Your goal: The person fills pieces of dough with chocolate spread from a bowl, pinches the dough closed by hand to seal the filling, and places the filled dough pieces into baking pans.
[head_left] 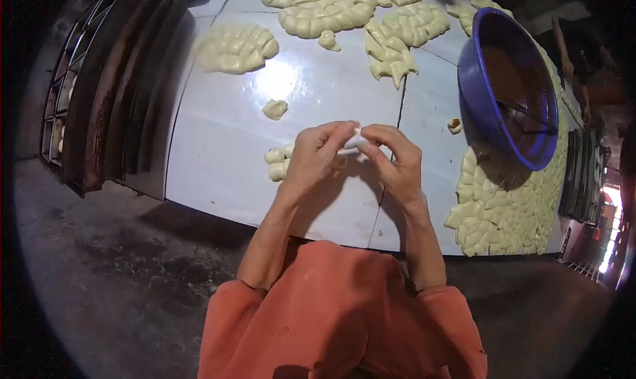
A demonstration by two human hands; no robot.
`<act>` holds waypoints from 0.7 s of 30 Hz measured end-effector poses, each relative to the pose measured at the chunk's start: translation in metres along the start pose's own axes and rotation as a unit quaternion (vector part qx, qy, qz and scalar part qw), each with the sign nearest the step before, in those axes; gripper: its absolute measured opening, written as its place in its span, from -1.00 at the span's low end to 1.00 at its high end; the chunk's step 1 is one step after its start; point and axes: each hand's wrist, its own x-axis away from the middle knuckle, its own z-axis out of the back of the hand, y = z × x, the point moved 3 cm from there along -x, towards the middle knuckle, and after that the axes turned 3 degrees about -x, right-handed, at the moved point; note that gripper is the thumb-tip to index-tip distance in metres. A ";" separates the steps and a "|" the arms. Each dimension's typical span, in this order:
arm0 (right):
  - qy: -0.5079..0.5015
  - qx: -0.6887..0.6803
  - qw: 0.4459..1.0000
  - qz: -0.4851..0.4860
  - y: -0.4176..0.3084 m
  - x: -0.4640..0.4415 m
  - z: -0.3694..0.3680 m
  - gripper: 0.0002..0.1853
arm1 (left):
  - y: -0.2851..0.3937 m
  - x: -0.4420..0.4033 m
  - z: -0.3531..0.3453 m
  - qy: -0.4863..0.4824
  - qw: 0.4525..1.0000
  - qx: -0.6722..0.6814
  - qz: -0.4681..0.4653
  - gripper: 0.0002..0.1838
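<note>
Grip: left hand (317, 155) and right hand (396, 157) both closed at the fingertips on a small whitish piece (358, 141), held between them just above the white table (218, 137) near its front edge. Surroundings: small dough balls (277, 170) close beside the left hand and partly hidden by it, a loose dough lump (275, 109) beyond, a blue basin (469, 91) well to the right by massed dough pieces (500, 213). Fingers block most of the piece; its pointing direction and long axis cannot be read.
</note>
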 end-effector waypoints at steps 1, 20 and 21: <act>-0.002 -0.039 0.998 -0.059 0.007 0.000 -0.002 -0.65 | 0.004 0.004 0.005 0.021 1.000 -0.002 -0.015 -0.57; -0.237 0.135 0.958 -0.092 0.007 -0.001 -0.035 -0.64 | -0.008 0.022 0.057 -0.049 0.842 -0.487 -0.225 -0.62; -0.224 0.116 0.967 -0.046 0.007 -0.002 -0.036 -0.70 | -0.008 0.022 0.057 -0.043 0.840 -0.485 -0.237 -0.62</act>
